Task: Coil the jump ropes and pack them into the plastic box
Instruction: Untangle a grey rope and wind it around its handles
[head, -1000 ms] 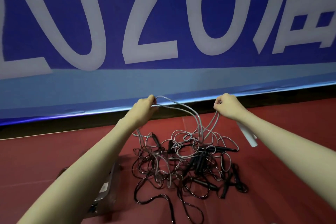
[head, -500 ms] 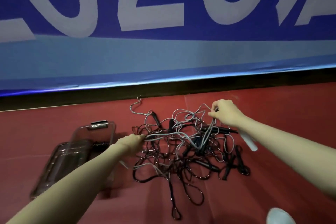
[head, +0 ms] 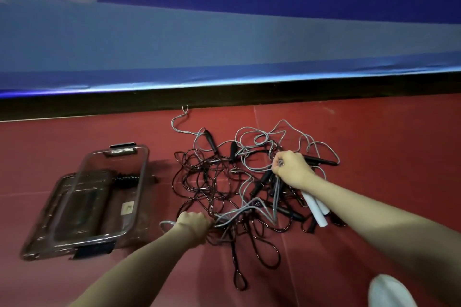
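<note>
A tangled heap of black jump ropes (head: 199, 182) and a grey jump rope (head: 262, 137) lies on the red floor. My left hand (head: 193, 225) grips strands of the grey rope at the heap's near left edge. My right hand (head: 291, 169) grips the grey rope above the heap's right side, and its two white handles (head: 315, 209) stick out below the wrist. The clear plastic box (head: 139, 182) stands open to the left, with a coiled black rope (head: 126, 178) inside.
The box's clear lid (head: 45, 219) lies flat under and beside the box on its left. A blue banner wall with a black base strip (head: 224, 97) runs along the far side. A white shoe tip (head: 389, 291) shows at the bottom right.
Both hands have come down from in front of the banner to the heap. The view has tilted down, bringing the box and lid into sight. My left hand has moved nearer and lower.
</note>
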Available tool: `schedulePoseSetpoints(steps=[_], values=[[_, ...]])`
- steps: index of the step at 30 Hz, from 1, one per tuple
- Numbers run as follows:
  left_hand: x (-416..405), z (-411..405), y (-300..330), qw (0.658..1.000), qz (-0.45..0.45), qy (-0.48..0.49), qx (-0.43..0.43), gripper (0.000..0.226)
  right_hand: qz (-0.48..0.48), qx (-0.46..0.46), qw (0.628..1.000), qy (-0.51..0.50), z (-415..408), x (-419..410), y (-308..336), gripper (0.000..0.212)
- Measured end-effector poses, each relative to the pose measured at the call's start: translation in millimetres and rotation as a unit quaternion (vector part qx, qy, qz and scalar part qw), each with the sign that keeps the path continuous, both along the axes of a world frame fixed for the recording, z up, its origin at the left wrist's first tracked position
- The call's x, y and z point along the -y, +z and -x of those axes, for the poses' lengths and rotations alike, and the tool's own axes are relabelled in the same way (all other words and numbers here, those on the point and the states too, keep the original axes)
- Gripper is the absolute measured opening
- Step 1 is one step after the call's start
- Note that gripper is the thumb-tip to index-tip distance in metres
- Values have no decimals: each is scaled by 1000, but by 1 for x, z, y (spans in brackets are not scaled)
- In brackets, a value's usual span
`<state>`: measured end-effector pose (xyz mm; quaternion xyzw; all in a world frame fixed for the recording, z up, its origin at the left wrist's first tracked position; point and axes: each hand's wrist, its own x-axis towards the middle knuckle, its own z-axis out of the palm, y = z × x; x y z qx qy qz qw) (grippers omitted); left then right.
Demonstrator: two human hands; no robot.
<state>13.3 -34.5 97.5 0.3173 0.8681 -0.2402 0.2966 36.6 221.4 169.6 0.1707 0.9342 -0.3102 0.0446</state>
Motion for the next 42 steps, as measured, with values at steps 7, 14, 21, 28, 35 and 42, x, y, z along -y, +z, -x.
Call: schedulePoseSetpoints(steps=[7, 14, 21, 28, 35, 42], values=[[7, -4, -25, 1000, -4, 17, -13, 35, 10, 4, 1000, -9, 4, 3, -6, 18], [6, 7, -8, 982, -98, 120, 109, 40, 20, 7, 1000, 6, 2, 7, 0, 18], [-12, 48, 66, 870, -352, 266, 220, 44, 19, -17, 1000, 4, 4, 0, 20, 17], [-51, 76, 200, 619, -695, 326, 163, 32, 11, -117, 991, -59, 11, -24, 76, 15], [-69, 65, 322, 404, -875, 254, 85, 33, 158, -330, 920, -138, 15, -61, 148, 27], [-62, 70, 303, 517, -783, 341, 55, 33, 94, -329, 933, -108, -8, -69, 177, 33]])
